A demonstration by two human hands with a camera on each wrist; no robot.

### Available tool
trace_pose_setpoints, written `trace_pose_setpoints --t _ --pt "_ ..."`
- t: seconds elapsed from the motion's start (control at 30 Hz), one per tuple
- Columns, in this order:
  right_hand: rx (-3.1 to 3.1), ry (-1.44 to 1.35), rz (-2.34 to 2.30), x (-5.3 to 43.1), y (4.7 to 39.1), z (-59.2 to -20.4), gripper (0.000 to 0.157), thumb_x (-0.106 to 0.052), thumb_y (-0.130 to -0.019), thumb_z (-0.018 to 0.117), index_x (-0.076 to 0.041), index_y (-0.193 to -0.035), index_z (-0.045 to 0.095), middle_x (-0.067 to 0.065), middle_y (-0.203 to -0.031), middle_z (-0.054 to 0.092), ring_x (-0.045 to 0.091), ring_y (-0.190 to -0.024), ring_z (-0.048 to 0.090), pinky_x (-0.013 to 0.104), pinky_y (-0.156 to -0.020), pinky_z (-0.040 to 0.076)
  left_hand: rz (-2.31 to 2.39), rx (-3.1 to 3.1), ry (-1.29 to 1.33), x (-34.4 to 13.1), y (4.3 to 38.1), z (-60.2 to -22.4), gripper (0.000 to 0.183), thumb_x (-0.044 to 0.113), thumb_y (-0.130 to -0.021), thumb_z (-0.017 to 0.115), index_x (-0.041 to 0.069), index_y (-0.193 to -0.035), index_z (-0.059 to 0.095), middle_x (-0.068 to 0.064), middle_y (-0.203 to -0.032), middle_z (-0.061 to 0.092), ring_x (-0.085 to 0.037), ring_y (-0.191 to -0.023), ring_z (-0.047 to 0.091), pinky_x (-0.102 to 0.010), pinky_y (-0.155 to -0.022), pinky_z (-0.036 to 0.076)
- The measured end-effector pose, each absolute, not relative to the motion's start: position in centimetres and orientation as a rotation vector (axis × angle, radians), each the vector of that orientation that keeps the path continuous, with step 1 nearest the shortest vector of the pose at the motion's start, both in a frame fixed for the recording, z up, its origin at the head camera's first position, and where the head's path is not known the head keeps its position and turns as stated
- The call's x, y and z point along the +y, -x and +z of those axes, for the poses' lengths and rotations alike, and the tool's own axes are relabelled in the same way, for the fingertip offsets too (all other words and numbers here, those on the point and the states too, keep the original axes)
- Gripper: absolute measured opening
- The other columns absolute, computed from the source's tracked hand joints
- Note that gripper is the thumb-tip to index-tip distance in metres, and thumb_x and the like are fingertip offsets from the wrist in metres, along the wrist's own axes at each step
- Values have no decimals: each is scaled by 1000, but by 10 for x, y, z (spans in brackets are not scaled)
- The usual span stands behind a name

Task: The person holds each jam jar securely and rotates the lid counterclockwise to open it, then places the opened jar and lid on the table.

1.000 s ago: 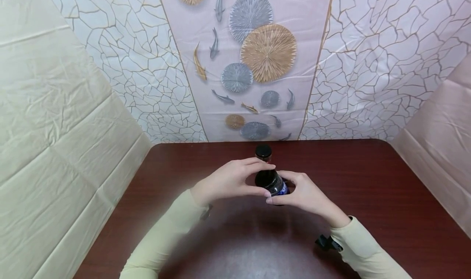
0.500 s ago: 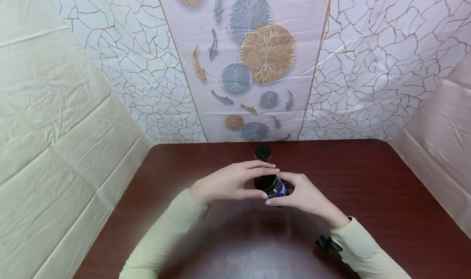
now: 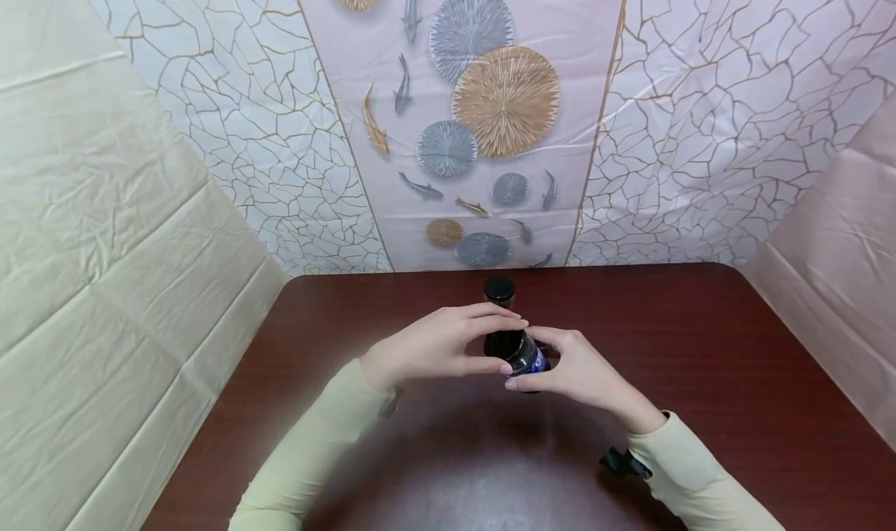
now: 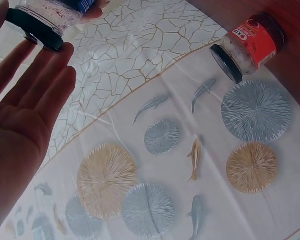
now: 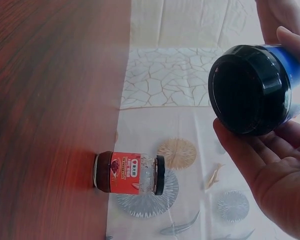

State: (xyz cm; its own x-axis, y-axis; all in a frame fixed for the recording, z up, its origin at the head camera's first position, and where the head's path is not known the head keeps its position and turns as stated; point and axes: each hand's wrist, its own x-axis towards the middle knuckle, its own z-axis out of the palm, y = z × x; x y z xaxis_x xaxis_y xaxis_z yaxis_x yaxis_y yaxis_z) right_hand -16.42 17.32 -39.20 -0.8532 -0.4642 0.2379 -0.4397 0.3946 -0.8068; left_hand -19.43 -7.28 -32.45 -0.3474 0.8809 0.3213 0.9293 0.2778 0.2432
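In the head view my right hand [image 3: 577, 364] grips a glass jar [image 3: 537, 360] with a blue label, thumb on the near side and fingers on the far side. The jar is tilted and held above the table. My left hand [image 3: 444, 344] reaches over its dark lid [image 3: 498, 346], thumb at the near edge and fingers across the far edge. The left wrist view shows the fingertips on the rim of this black lid [image 4: 35, 29]. From the right wrist view the jar's dark base [image 5: 240, 92] faces the camera.
A second jar [image 5: 125, 172] with a red label and black lid stands upright on the dark red wooden table [image 3: 672, 344], just behind the hands. A patterned cloth [image 3: 504, 228] hangs at the table's back edge, and pale cloth walls [image 3: 140, 282] flank both sides.
The left fingers shift slightly over the lid, covering more of it from above, then draw back a little. The right hand and the blue-labelled jar stay nearly still.
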Motion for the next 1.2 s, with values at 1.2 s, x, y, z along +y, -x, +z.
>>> trace_pose_setpoints --t 1.2 --pt "2596 857 -1469 167 162 -389 56 -41 -79 87 -25 -128 65 -8 -113 69 13 -94 68 33 -78 57 -539 -2420 1668 -81 191 -320 56 42 -89 77 14 -136 62 2 -133 60 -6 -119 57 -21 -99 46"
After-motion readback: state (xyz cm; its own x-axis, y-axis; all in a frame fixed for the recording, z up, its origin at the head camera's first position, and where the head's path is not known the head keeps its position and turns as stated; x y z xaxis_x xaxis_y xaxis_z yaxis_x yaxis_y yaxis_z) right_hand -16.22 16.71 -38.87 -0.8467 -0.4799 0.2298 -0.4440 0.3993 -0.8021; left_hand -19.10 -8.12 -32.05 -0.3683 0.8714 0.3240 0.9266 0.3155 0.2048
